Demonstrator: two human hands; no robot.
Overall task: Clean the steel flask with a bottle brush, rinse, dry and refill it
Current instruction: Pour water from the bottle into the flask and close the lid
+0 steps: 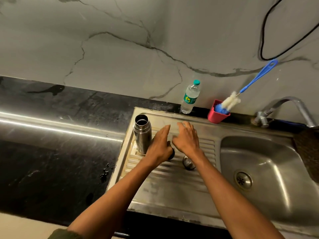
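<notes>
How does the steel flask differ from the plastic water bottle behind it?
The steel flask is open, with no lid; the plastic water bottle is closed with a green cap. The flask is opaque dark metal, while the bottle is clear and has a green label. The flask stands on the ribbed drainboard; the bottle stands behind it, by the wall. Both stand upright, and no hand touches either.

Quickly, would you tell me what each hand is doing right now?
Left hand: open, fingers extended; whether it touches the dark cap beneath cannot be told.
Right hand: open, holding nothing.
</notes>
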